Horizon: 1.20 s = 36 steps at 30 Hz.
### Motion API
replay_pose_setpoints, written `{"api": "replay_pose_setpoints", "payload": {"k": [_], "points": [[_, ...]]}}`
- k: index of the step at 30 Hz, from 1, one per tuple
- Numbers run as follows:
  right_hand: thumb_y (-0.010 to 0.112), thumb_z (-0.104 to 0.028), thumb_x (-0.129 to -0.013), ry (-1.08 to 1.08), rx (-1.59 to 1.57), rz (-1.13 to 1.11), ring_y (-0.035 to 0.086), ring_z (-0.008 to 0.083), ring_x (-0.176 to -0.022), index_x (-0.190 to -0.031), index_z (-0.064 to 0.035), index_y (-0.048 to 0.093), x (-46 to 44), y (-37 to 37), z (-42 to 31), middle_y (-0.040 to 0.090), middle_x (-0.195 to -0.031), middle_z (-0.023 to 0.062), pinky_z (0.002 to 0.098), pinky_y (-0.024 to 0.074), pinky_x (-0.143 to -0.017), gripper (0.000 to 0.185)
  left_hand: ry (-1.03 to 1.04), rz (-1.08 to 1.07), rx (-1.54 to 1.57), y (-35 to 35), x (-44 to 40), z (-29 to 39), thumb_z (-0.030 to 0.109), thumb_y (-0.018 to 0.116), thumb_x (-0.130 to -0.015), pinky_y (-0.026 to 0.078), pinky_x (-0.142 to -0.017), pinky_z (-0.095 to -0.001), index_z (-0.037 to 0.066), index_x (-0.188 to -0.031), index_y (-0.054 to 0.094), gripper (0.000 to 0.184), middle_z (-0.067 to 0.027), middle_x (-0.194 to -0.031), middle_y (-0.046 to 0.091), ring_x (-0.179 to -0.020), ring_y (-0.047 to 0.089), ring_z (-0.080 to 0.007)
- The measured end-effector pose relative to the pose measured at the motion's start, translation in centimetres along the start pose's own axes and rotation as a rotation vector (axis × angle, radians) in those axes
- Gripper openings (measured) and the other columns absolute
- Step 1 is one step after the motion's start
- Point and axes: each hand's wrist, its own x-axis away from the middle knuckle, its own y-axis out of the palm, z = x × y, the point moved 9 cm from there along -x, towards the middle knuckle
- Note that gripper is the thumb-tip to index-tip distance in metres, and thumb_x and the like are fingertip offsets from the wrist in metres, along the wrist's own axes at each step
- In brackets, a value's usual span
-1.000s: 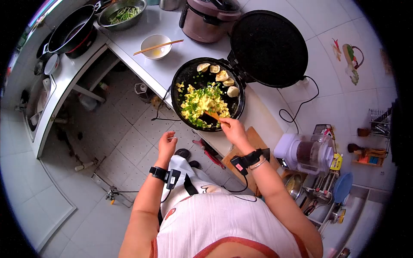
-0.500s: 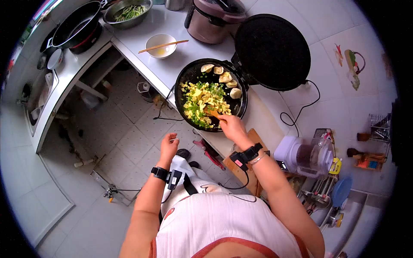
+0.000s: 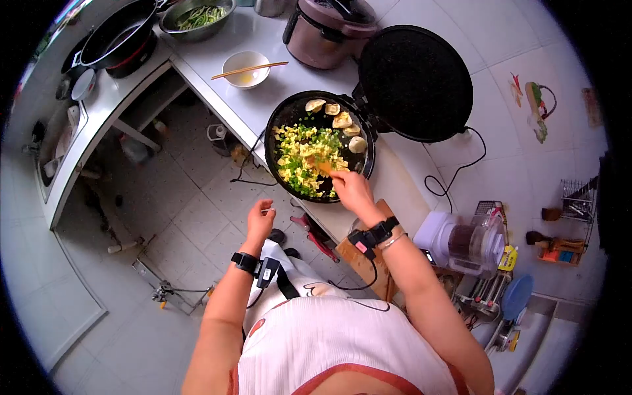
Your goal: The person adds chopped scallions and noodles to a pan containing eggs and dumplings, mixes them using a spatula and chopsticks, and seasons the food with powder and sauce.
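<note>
My right hand grips the handle of a wooden spatula, whose blade is down among the food in a round black electric griddle. Chopped yellow scrambled egg with green bits covers the left and middle of the cooking surface. Several dumplings lie along its upper right side. The hinged black lid stands raised to the right. Holding nothing, my left hand hovers over the floor below the griddle, its fingers loosely curled and partly apart.
A white bowl with chopsticks across it sits above the griddle. Beyond stand a rice cooker and a metal bowl of green vegetables. A food processor is at right, near a wooden board. A cord trails by the wall.
The spatula and my right hand have shifted slightly up and left, and the egg around the blade is rearranged. My left hand stays nearly where it was. The whole view has moved slightly.
</note>
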Motion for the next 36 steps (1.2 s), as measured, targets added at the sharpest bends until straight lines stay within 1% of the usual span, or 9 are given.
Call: {"api": "replay_pose_setpoints", "payload": {"k": [2, 8, 15, 25, 31, 33, 34, 35, 36], "points": [[0.051, -0.019, -0.078, 0.097, 0.010, -0.069, 0.060, 0.0335, -0.082, -0.098, -0.0096, 0.065, 1.1, 1.5, 0.3, 0.062, -0.089, 0.0181, 0.0415, 0.0478, -0.074, 0.025, -0.038, 0.005, -0.035, -0.3, 0.6, -0.3, 0.010, 0.060, -0.075, 0.048, -0.071, -0.0312, 0.001, -0.102, 0.058, 0.028, -0.0133, -0.095, 0.062, -0.083, 0.061, -0.0213], [0.050, -0.019, -0.078, -0.024, 0.031, 0.032, 0.061, 0.0337, -0.077, -0.098, -0.0120, 0.065, 0.4, 0.9, -0.1, 0.063, -0.084, 0.0178, 0.0416, 0.0488, -0.072, 0.025, -0.057, 0.015, -0.074, -0.3, 0.7, 0.1, 0.010, 0.059, -0.075, 0.048, -0.071, -0.0311, 0.001, -0.101, 0.058, 0.028, -0.0129, -0.094, 0.062, -0.082, 0.060, -0.0208], [0.052, -0.019, -0.077, -0.153, 0.127, -0.093, 0.061, 0.0341, -0.071, -0.097, -0.0140, 0.065, 4.3, 2.8, -2.7, 0.062, -0.079, 0.0172, 0.0437, 0.0491, -0.067, 0.024, -0.025, 0.001, -0.044, 0.2, 0.5, 0.1, 0.010, 0.058, -0.075, 0.048, -0.073, -0.0311, 0.002, -0.102, 0.058, 0.028, -0.0133, -0.096, 0.062, -0.084, 0.060, -0.0204], [0.055, -0.022, -0.078, 0.059, -0.004, 0.005, 0.060, 0.0338, -0.076, -0.101, -0.0125, 0.063, 6.2, -1.8, 3.1, 0.063, -0.083, 0.0174, 0.0418, 0.0488, -0.069, 0.026, 0.000, -0.086, -0.113, 1.1, 0.8, 1.7, 0.005, 0.058, -0.078, 0.046, -0.076, -0.0287, -0.001, -0.102, 0.058, 0.025, -0.0110, -0.096, 0.062, -0.086, 0.058, -0.0176], [0.054, -0.025, -0.083, 0.058, -0.341, 0.138, 0.059, 0.0356, -0.065, -0.114, -0.0088, 0.039, 6.1, 3.0, 8.9, 0.059, -0.071, 0.0178, 0.0444, 0.0428, -0.055, 0.038, -0.003, -0.197, -0.125, 2.5, 0.1, -0.4, 0.008, 0.057, -0.080, 0.046, -0.067, -0.0256, -0.001, -0.100, 0.058, 0.022, -0.0081, -0.091, 0.062, -0.082, 0.058, -0.0142], [0.054, -0.024, -0.082, 0.126, -0.352, 0.090, 0.059, 0.0297, -0.062, -0.119, -0.0093, 0.035, 6.9, 3.4, 9.4, 0.060, -0.076, 0.0146, 0.0420, 0.0451, -0.055, 0.044, -0.092, -0.291, -0.084, 3.4, -0.4, -1.5, 0.010, 0.057, -0.081, 0.044, -0.061, -0.0237, 0.001, -0.100, 0.058, 0.021, -0.0055, -0.088, 0.062, -0.082, 0.058, -0.0127], [0.056, -0.022, -0.080, 0.193, -0.396, 0.003, 0.060, 0.0304, -0.072, -0.119, -0.0087, 0.035, 7.8, 2.9, 9.1, 0.059, -0.088, 0.0158, 0.0415, 0.0471, -0.063, 0.046, -0.156, -0.349, -0.077, 4.2, -0.8, -2.2, 0.010, 0.057, -0.082, 0.043, -0.059, -0.0227, 0.003, -0.101, 0.058, 0.020, -0.0038, -0.087, 0.062, -0.082, 0.058, -0.0123], [0.057, -0.018, -0.078, 0.011, -0.321, 0.277, 0.058, 0.0328, -0.084, -0.117, -0.0070, 0.038, 8.7, 1.4, 8.8, 0.057, -0.100, 0.0175, 0.0414, 0.0467, -0.072, 0.046, -0.204, -0.385, -0.063, 4.9, -0.9, -2.3, 0.010, 0.057, -0.081, 0.043, -0.059, -0.0238, 0.003, -0.104, 0.056, 0.024, -0.0038, -0.087, 0.060, -0.077, 0.058, -0.0128], [0.058, -0.016, -0.076, 0.022, -0.290, 0.240, 0.055, 0.0352, -0.093, -0.114, -0.0050, 0.041, 9.8, 0.4, 9.0, 0.053, -0.109, 0.0183, 0.0411, 0.0456, -0.077, 0.043, -0.267, -0.410, -0.047, 5.5, -0.3, -2.3, 0.009, 0.057, -0.080, 0.043, -0.059, -0.0249, 0.003, -0.107, 0.055, 0.027, -0.0038, -0.088, 0.059, -0.073, 0.058, -0.0133]]}}
